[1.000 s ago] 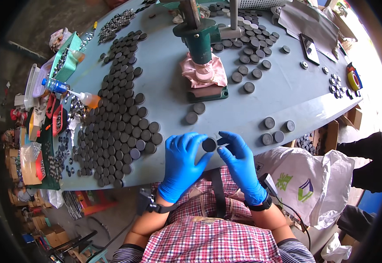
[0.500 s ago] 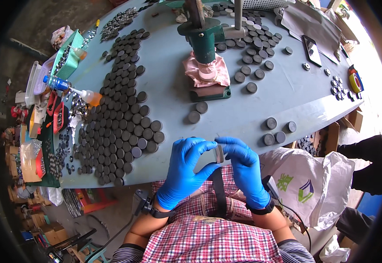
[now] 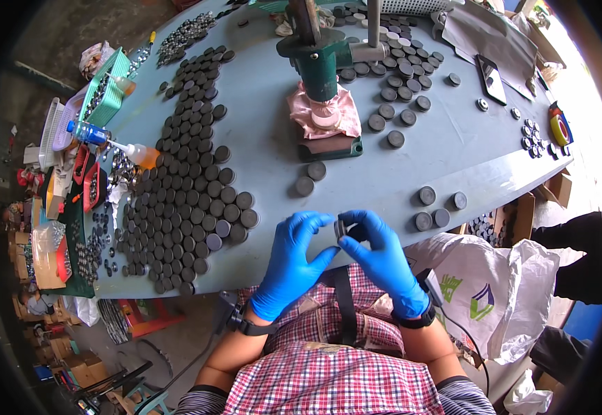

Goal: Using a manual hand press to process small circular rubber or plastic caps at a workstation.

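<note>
Two blue-gloved hands pinch one small dark disc just off the table's near edge.

Left hand [image 3: 294, 259] and right hand [image 3: 382, 259] meet fingertip to fingertip, curled closed around the disc [image 3: 341, 227], held on edge between them. On the grey table [image 3: 259, 138], a mass of dark discs [image 3: 190, 200] fills the left side; four discs [image 3: 439, 207] lie near the right edge; a green press [image 3: 318, 59] stands toward the far edge.

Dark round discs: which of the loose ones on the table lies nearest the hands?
The lower left disc of the cluster of four right of the hands, nearest the right hand; the pair before the green press lies farther.
</note>
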The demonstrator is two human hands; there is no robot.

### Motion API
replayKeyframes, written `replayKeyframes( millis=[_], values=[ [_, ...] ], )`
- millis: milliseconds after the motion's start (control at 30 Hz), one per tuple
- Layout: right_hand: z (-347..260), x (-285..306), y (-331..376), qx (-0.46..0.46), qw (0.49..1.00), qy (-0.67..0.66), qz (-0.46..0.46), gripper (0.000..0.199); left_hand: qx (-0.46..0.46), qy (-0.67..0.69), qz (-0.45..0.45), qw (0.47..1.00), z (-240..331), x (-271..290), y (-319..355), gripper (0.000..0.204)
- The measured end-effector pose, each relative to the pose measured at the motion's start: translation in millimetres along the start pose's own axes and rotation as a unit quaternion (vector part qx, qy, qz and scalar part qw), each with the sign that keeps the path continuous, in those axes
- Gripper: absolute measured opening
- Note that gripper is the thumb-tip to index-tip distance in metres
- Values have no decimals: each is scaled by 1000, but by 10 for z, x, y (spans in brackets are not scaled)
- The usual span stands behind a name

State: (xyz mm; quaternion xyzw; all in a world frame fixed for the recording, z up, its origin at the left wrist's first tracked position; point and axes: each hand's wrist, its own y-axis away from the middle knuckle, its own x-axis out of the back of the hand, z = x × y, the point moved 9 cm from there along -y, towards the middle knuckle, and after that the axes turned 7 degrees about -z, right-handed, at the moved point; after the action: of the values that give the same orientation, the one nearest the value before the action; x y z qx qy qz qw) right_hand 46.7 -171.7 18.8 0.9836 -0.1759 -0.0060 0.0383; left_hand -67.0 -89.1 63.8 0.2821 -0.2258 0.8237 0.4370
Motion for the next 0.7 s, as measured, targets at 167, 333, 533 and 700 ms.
replayKeyframes(
  millis=[167, 333, 533, 700],
  values=[
    [-150, 405, -393, 79, 933, 340, 89, 27, 81, -173, 106, 976, -543, 116, -243, 52],
    [-307, 693, -512, 130, 896, 362, 224, 38, 96, -253, 63, 961, -675, 67, -449, 44],
    [-211, 252, -130, 47, 995, -62, 70, 43, 72, 256, 28, 964, -575, 35, -164, 50],
    [-313, 9, 134, 23, 998, -29, 53, 32, 67, 328, 9, 942, -286, 84, -39, 50]
  ],
)
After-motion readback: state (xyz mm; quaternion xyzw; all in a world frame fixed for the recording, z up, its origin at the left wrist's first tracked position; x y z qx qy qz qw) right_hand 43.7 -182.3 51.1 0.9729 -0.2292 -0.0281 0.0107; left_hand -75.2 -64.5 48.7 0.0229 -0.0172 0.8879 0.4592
